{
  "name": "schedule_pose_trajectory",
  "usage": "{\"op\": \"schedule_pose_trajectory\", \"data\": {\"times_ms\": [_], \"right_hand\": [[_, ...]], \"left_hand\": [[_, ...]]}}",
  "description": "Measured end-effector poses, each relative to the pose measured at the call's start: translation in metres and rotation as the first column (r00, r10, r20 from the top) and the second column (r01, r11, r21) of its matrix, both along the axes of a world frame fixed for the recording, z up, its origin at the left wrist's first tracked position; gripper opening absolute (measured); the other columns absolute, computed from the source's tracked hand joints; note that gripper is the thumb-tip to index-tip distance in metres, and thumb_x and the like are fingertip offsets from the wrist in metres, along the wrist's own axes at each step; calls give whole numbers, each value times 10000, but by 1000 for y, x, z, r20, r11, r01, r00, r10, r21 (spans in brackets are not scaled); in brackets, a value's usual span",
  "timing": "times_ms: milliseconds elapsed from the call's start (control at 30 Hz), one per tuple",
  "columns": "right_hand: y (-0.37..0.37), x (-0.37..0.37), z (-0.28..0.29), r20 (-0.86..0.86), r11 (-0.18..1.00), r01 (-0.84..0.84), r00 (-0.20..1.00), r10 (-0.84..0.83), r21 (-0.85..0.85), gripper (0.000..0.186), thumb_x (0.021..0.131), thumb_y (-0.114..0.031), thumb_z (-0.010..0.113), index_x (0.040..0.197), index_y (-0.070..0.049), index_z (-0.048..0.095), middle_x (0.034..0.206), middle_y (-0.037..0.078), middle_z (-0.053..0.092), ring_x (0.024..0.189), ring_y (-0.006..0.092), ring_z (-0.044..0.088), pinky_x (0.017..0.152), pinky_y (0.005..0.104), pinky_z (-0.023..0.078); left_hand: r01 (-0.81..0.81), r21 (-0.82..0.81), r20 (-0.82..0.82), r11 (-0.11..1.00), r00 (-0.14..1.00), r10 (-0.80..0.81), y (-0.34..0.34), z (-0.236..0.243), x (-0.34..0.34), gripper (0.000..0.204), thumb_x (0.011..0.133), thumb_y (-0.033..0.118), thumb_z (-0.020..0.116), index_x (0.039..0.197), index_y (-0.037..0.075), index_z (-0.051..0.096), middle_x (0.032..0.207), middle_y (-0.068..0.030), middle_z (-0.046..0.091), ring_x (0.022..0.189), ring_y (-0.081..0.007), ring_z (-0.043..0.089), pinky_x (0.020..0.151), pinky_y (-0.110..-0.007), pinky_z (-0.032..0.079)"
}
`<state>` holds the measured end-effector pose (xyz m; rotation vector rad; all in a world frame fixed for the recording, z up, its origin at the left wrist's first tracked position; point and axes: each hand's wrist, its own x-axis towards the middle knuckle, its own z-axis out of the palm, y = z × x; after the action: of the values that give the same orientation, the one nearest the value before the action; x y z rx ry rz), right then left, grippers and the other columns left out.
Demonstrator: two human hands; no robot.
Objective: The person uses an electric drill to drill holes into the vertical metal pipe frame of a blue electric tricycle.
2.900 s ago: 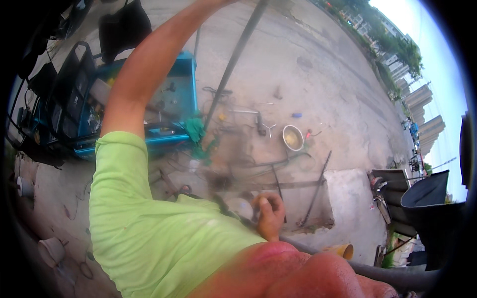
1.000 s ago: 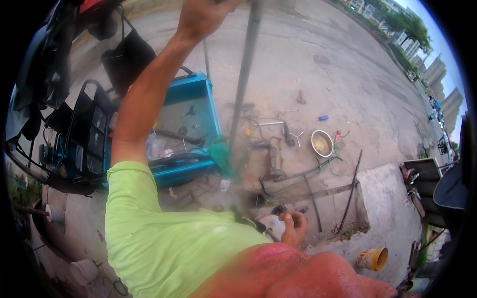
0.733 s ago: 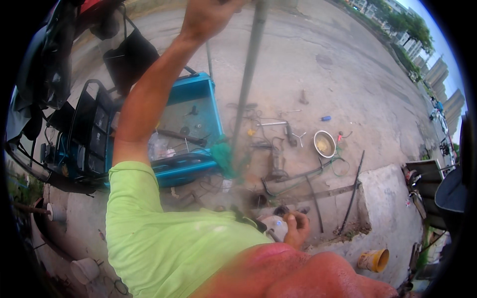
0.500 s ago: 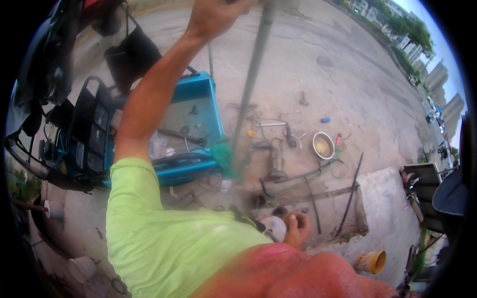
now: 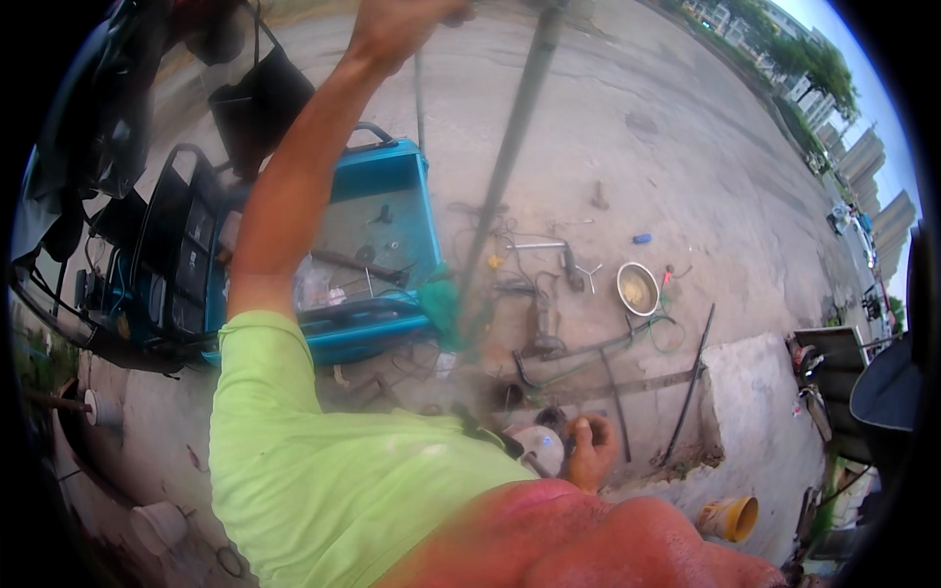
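Note:
My left hand (image 5: 397,27) is raised at the top edge, fingers curled round a dark thing too small and cut off to make out, just left of a long grey pole (image 5: 515,118) that blurs toward its lower end. My right hand (image 5: 591,453) is low at centre right, fingers curled beside a pale round object (image 5: 544,448) and a small dark piece; what it holds is hidden. Below the pole hangs green material (image 5: 441,309), against the corner of a teal cargo bed (image 5: 420,225) with loose parts inside.
Tools and cables (image 5: 569,265), a metal bowl (image 5: 637,289) and thin rods (image 5: 689,382) lie on the concrete. A yellow bucket (image 5: 728,517) is at lower right near a concrete ledge (image 5: 745,412). A black vehicle frame (image 5: 172,255) stands left; dark sheets (image 5: 833,382) are at far right.
The scene shifted right since the oldest frame. Over the last second the pole's top has swung rightward, and my left hand moved slightly right, then back left. My right hand is nearly still.

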<state>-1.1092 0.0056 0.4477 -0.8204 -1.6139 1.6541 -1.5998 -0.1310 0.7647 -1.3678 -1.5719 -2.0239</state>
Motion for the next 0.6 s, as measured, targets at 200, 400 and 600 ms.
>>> {"op": "schedule_pose_trajectory", "data": {"times_ms": [200, 400, 600], "right_hand": [[-1, -6, 7, 71, 1000, -5, 997, 4, 6, 116, 919, -79, 669, 986, 13, 647, 884, 53, 685, 818, 126, 624, 779, 258, 494], [4, -15, -6, 57, 999, -27, 998, 29, -45, 113, 919, -77, 667, 988, 10, 645, 893, 51, 682, 824, 122, 619, 780, 257, 494], [11, -11, -17, 38, 998, 23, 999, -21, -51, 96, 922, -67, 653, 985, 4, 640, 890, 52, 681, 809, 119, 616, 772, 255, 493]], "left_hand": [[-28, 19, 2, 999, 1000, 28, -3, 1, 2, 55, 890, 41, 688, 917, 13, 650, 796, -61, 663, 697, -145, 656, 638, -271, 541], [167, 174, 209, 971, 957, -202, 11, -8, -10, 116, 892, 45, 690, 980, 1, 628, 875, -100, 677, 713, -192, 675, 649, -295, 566], [160, 192, 209, 968, 957, -200, 8, -13, -14, 87, 909, 39, 667, 970, 0, 619, 890, -107, 678, 732, -204, 678, 658, -308, 575]]}}
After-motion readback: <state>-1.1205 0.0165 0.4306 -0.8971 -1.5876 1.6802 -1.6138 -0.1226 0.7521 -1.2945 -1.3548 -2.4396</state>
